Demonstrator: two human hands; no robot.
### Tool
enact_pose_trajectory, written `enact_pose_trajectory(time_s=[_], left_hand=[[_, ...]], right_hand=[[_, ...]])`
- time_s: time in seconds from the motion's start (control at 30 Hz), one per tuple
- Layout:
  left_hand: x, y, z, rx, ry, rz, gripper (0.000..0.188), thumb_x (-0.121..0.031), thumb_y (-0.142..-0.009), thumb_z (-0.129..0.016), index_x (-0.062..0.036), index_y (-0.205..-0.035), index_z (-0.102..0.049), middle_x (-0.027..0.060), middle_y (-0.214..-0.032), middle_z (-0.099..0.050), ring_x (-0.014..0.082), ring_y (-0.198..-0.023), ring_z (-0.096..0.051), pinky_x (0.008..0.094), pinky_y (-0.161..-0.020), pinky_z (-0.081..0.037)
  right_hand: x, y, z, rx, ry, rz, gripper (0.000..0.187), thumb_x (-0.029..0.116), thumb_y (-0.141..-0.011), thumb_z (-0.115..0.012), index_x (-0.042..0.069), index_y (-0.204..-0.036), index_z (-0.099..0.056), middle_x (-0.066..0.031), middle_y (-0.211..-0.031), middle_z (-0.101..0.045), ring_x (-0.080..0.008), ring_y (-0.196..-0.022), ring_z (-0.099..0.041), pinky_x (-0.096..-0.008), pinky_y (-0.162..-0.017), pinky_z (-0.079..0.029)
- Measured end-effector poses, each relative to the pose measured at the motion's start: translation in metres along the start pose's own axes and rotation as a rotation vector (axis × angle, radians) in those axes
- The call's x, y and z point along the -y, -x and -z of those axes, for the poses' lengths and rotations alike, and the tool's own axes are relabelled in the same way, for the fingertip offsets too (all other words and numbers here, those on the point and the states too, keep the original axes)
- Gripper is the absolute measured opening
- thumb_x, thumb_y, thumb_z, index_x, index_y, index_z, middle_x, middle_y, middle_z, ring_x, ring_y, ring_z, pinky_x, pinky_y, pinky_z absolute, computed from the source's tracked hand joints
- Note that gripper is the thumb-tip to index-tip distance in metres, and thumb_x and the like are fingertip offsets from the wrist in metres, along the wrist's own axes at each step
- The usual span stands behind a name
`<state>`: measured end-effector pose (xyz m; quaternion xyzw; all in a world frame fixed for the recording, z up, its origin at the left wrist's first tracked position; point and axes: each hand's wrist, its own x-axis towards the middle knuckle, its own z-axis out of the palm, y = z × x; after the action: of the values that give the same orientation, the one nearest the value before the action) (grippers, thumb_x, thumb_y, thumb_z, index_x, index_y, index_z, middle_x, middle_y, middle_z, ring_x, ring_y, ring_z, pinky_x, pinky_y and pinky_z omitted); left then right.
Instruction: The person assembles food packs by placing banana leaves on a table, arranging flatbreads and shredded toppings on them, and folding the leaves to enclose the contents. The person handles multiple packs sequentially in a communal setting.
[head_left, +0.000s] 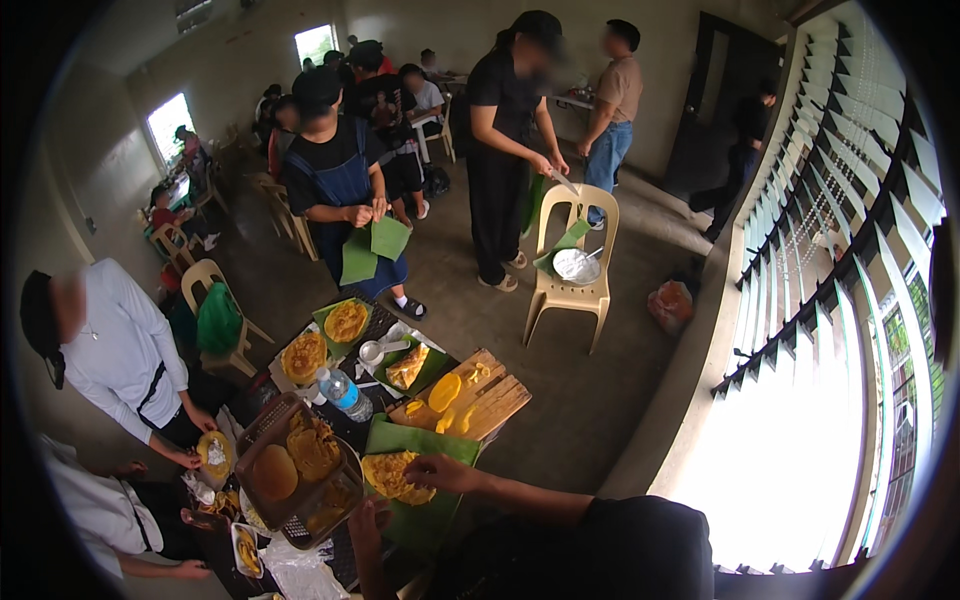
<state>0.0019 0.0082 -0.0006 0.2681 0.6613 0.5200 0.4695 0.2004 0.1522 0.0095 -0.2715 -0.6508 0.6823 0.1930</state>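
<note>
My right hand point(440, 474) reaches over a round yellow flat cake point(386, 470) with a crumbly topping, which lies on a green banana leaf point(425, 520). Its fingers are bent down together at the cake's right edge; what they pinch, if anything, is too small to tell. Below the cake's left side is my left hand point(369, 518), fingers up and a little apart, nothing visible in them. Close beside it stands a brown plastic basket point(262, 440) holding a smooth round cake point(275, 471) and several browned yellow pieces point(314, 447).
Behind lie a wooden board point(503, 402) with yellow slices, a water bottle point(343, 394), a white measuring cup point(371, 353) and more cakes on leaves. Two people in white stand left; one holds a cake point(214, 454). A chair point(570, 290) bears a white bowl point(577, 265). Louvred windows line the right.
</note>
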Motion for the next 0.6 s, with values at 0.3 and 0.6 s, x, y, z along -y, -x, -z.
enact_pose_trajectory(time_s=[0.3,0.6], left_hand=[[-0.004,0.010,0.001,0.001,-0.054,-0.056,0.036,-0.032,-0.096,-0.045,-0.0024,-0.112,-0.058,0.0096,-0.094,-0.066,0.0178,-0.073,-0.062,0.0299,-0.067,-0.051],[-0.014,0.011,-0.005,0.013,-0.057,-0.071,0.034,-0.030,-0.096,-0.045,-0.0023,-0.110,-0.058,0.0089,-0.095,-0.065,0.0181,-0.077,-0.062,0.0311,-0.070,-0.051]], right_hand=[[-0.008,-0.002,-0.005,0.006,0.005,0.031,0.036,0.035,-0.091,-0.059,0.003,-0.109,-0.061,-0.0039,-0.092,-0.065,-0.0095,-0.079,-0.062,-0.0260,-0.066,-0.051],[-0.008,-0.004,-0.002,-0.005,0.007,0.050,0.035,0.033,-0.092,-0.058,0.003,-0.110,-0.061,-0.0045,-0.093,-0.065,-0.0105,-0.079,-0.062,-0.0262,-0.066,-0.051]])
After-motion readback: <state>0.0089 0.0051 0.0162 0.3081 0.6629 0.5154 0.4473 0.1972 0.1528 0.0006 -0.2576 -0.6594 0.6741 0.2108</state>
